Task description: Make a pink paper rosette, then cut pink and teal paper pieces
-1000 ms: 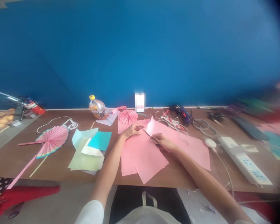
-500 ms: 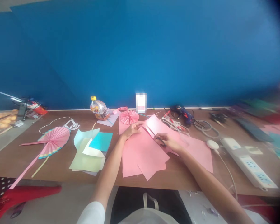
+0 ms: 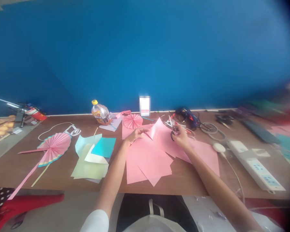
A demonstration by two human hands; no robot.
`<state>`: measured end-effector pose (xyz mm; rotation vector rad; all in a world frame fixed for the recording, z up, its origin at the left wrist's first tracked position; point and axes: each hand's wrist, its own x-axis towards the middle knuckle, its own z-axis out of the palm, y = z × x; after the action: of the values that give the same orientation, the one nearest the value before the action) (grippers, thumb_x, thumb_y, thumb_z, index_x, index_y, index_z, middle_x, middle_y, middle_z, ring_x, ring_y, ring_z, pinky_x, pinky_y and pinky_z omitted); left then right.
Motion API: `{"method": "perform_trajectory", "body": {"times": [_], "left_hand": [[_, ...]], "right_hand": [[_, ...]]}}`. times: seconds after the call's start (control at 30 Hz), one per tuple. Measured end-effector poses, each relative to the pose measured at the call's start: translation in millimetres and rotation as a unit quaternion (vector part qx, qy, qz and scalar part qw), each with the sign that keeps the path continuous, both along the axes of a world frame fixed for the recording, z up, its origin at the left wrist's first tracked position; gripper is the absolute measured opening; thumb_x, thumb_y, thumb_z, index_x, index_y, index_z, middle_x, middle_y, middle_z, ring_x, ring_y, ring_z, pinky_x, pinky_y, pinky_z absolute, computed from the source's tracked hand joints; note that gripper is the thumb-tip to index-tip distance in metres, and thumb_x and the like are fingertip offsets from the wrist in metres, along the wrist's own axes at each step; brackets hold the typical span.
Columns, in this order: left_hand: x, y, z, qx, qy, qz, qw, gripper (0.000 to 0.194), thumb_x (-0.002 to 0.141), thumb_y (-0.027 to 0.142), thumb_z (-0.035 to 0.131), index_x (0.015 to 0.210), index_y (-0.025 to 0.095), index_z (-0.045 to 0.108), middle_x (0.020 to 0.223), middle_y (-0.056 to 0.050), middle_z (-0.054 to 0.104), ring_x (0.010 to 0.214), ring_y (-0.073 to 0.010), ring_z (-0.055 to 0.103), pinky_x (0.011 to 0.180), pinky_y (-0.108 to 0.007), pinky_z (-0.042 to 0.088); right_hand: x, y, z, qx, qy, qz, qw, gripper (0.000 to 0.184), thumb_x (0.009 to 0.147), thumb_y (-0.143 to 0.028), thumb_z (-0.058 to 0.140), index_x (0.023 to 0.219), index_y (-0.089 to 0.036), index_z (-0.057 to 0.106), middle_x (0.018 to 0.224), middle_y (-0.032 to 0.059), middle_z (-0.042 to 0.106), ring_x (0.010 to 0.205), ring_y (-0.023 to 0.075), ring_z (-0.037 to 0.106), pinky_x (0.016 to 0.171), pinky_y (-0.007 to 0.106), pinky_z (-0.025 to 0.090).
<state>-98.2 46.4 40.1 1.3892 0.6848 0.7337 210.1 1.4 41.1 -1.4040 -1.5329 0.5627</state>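
Observation:
My left hand [image 3: 136, 136] has its fingers closed on the upper edge of a pink paper sheet [image 3: 147, 158], which lies over other pink sheets. Just right of those fingers, a pale flap of paper [image 3: 157, 129] stands up to a point. Dark-handled scissors [image 3: 173, 133] are in my right hand [image 3: 180, 138], held off to the right of that flap and apart from it. Their blades point up and away, partly lost against the cables behind. More pink paper [image 3: 205, 154] lies beneath my right forearm.
Behind my left hand is a pink pleated rosette [image 3: 133, 121], near a plastic bottle [image 3: 101, 113]. Coloured sheets [image 3: 91, 164] and a pleated fan [image 3: 55, 146] lie left. At right are a white power strip [image 3: 258, 167], a round white device [image 3: 218, 148] and cables [image 3: 211, 128].
My right hand has drawn the scissors away from the pink paper, up and to the right. The left hand stays on the paper, and the flap now stands more upright.

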Motion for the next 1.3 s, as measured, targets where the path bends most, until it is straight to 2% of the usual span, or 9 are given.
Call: {"method": "perform_trajectory", "body": {"times": [0.27, 0.47, 0.67, 0.8, 0.93, 1.07, 1.2, 1.3], "left_hand": [[0.4, -2.9, 6.2, -0.017, 0.014, -0.007, 1.0, 0.048, 0.064, 0.025, 0.071, 0.111, 0.019, 0.071, 0.115, -0.01, 0.069, 0.117, -0.0264, 0.056, 0.097, -0.035, 0.039], [0.7, -6.7, 10.4, -0.006, 0.024, -0.004, 1.0, 0.044, 0.063, 0.023, 0.07, 0.107, 0.02, 0.073, 0.113, -0.008, 0.068, 0.114, -0.0244, 0.055, 0.097, -0.034, 0.037], [2.8, -6.4, 5.3, 0.011, 0.008, 0.016, 1.0, 0.047, 0.059, 0.019, 0.07, 0.105, 0.02, 0.074, 0.113, -0.008, 0.068, 0.109, -0.0239, 0.054, 0.096, -0.034, 0.036], [1.4, -5.8, 4.5, 0.004, 0.003, -0.003, 1.0, 0.051, 0.058, 0.019, 0.069, 0.109, 0.021, 0.073, 0.114, -0.007, 0.068, 0.108, -0.0233, 0.055, 0.095, -0.033, 0.036], [0.6, -6.7, 6.9, -0.004, 0.014, 0.003, 1.0, 0.052, 0.058, 0.02, 0.067, 0.109, 0.021, 0.073, 0.115, -0.007, 0.068, 0.112, -0.0253, 0.053, 0.099, -0.035, 0.034], [1.8, -6.7, 8.2, 0.001, 0.017, 0.013, 1.0, 0.051, 0.058, 0.022, 0.067, 0.109, 0.021, 0.073, 0.115, -0.008, 0.068, 0.113, -0.0264, 0.052, 0.1, -0.037, 0.033], [2.5, -4.2, 7.6, 0.009, 0.007, 0.014, 1.0, 0.049, 0.058, 0.021, 0.066, 0.107, 0.02, 0.073, 0.115, -0.008, 0.068, 0.112, -0.0254, 0.053, 0.099, -0.036, 0.035], [2.3, -2.5, 6.2, 0.003, 0.003, 0.016, 1.0, 0.052, 0.058, 0.02, 0.066, 0.11, 0.02, 0.072, 0.119, -0.008, 0.066, 0.114, -0.0252, 0.053, 0.099, -0.036, 0.036]], "right_hand": [[-2.4, 1.3, -2.5, -0.017, -0.023, 0.037, 0.999, 0.037, 0.076, -0.029, 0.056, 0.112, -0.022, 0.057, 0.117, 0.0073, 0.064, 0.102, 0.0239, 0.06, 0.089, 0.037, 0.046], [-0.9, 4.0, -7.2, 0.031, -0.05, 0.058, 0.997, 0.038, 0.078, -0.027, 0.055, 0.116, -0.023, 0.057, 0.127, 0.0086, 0.061, 0.118, 0.0261, 0.056, 0.102, 0.041, 0.041], [0.0, 5.0, -5.7, 0.047, -0.114, 0.045, 0.991, 0.042, 0.075, -0.025, 0.058, 0.116, -0.022, 0.06, 0.126, 0.0093, 0.063, 0.117, 0.0289, 0.057, 0.101, 0.045, 0.042], [0.2, 4.8, -2.7, 0.037, -0.131, 0.05, 0.989, 0.042, 0.075, -0.026, 0.058, 0.117, -0.022, 0.06, 0.124, 0.0091, 0.065, 0.115, 0.0286, 0.058, 0.099, 0.043, 0.043], [-0.1, 3.6, -1.2, 0.029, -0.131, 0.068, 0.989, 0.041, 0.076, -0.026, 0.057, 0.117, -0.022, 0.06, 0.117, 0.0082, 0.067, 0.106, 0.027, 0.062, 0.094, 0.041, 0.046], [-0.3, 4.5, -5.3, 0.019, -0.101, 0.072, 0.992, 0.042, 0.073, -0.023, 0.055, 0.115, -0.021, 0.06, 0.102, 0.0069, 0.068, 0.089, 0.0232, 0.063, 0.082, 0.037, 0.049], [0.8, 4.4, -7.2, -0.022, -0.047, 0.048, 0.997, 0.043, 0.068, -0.022, 0.054, 0.111, -0.02, 0.059, 0.083, 0.0033, 0.065, 0.069, 0.0189, 0.058, 0.065, 0.031, 0.046], [1.0, 2.9, -4.3, -0.035, -0.017, 0.03, 0.999, 0.042, 0.069, -0.024, 0.055, 0.111, -0.02, 0.059, 0.072, 0.0005, 0.062, 0.06, 0.0167, 0.052, 0.06, 0.03, 0.043]]}}
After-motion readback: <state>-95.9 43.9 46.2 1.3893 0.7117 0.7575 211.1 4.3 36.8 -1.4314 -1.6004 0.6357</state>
